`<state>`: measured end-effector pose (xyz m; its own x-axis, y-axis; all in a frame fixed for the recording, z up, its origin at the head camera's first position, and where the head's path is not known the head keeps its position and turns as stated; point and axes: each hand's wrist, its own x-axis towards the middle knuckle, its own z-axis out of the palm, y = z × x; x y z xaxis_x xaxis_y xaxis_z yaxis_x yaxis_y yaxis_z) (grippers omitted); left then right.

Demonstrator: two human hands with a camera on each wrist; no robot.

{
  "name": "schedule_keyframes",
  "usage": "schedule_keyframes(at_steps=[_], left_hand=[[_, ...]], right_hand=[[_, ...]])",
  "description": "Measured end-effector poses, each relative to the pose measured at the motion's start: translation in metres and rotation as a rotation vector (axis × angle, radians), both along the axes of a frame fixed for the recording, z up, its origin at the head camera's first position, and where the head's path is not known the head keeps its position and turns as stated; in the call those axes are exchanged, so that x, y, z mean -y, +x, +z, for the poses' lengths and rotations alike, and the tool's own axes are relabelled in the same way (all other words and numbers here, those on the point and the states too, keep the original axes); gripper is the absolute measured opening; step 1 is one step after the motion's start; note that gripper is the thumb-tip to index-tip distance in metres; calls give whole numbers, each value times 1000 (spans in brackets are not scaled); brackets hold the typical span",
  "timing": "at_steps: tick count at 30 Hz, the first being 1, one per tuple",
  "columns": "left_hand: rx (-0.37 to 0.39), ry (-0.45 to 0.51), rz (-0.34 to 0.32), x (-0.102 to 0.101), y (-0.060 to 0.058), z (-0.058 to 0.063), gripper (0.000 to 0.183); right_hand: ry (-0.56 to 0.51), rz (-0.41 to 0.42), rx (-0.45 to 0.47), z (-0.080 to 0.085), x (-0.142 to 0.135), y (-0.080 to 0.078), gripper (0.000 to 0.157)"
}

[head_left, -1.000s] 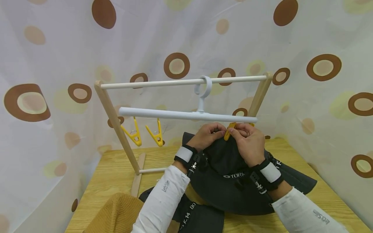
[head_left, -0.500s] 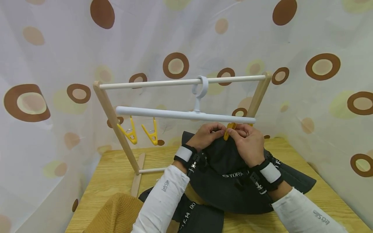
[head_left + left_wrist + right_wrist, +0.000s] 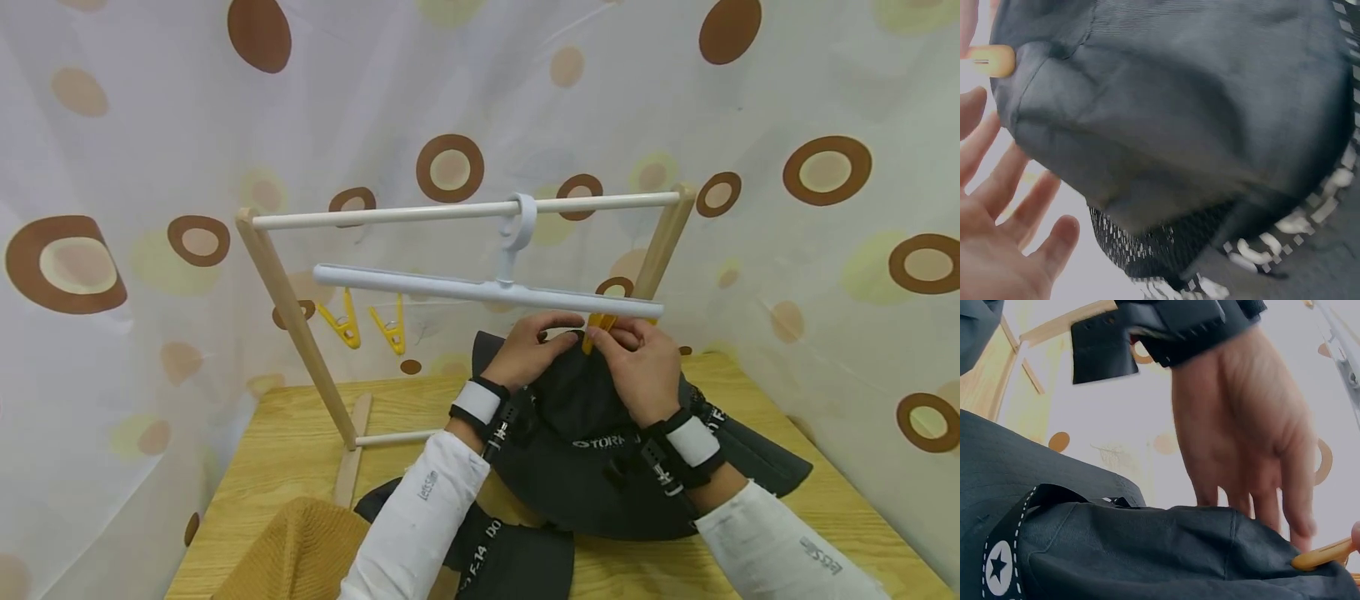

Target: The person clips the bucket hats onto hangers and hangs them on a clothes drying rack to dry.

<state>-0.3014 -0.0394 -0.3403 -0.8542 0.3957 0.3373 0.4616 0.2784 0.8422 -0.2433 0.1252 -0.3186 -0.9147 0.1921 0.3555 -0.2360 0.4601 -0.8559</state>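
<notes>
A dark wide-brimmed hat (image 3: pixel 585 400) with white lettering has its crown raised under the right half of a white hanger (image 3: pixel 450 289). My right hand (image 3: pixel 639 367) pinches a yellow clip (image 3: pixel 588 344), whose tip bites the crown's fabric in the right wrist view. At the other side of that clip, my left hand (image 3: pixel 525 354) has its thumb by the top of the crown and its index finger stretched above it. The right wrist view shows the left hand's fingers fairly straight, their tips hidden behind the fabric. Two more yellow clips (image 3: pixel 344 323) hang from the hanger's left half.
The hanger hooks over the white rail (image 3: pixel 397 214) of a wooden rack (image 3: pixel 296 333) on a wood-grain table (image 3: pixel 247 467). A tan knitted hat (image 3: pixel 300 550) and a dark visor-like piece (image 3: pixel 517 562) lie in front. A patterned curtain (image 3: pixel 450 83) encloses the back and sides.
The hanger has tilted and swung slightly, its left end shifting right and up with the two hanging clips. My left index finger has straightened and lifted; the right hand keeps its pinch.
</notes>
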Motion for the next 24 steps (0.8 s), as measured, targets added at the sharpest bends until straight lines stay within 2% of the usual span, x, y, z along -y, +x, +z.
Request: schedule_keyframes(at_steps=[4,8,12,15,20,24], left_hand=[[26,27,65,13,5,-7,34],[12,33,143,36,13,-16,30],[12,-5,199,62,27,-30,27],[40,-42,232,81,40,-42,26],[60,-94,256,107,60,-56,25],[63,-137,242,121,76,-59,26]], right_hand=[[-13,-41,6,-1,-2,-3,45],[-13,-28,8,-1,-5,-2,45],[-1,4,16,-1,-11,1,45],[-16,20,23,0,-14,3,44],[-54,65,25,1,-19,7,42],[-59,85,24,0,-25,13,40]])
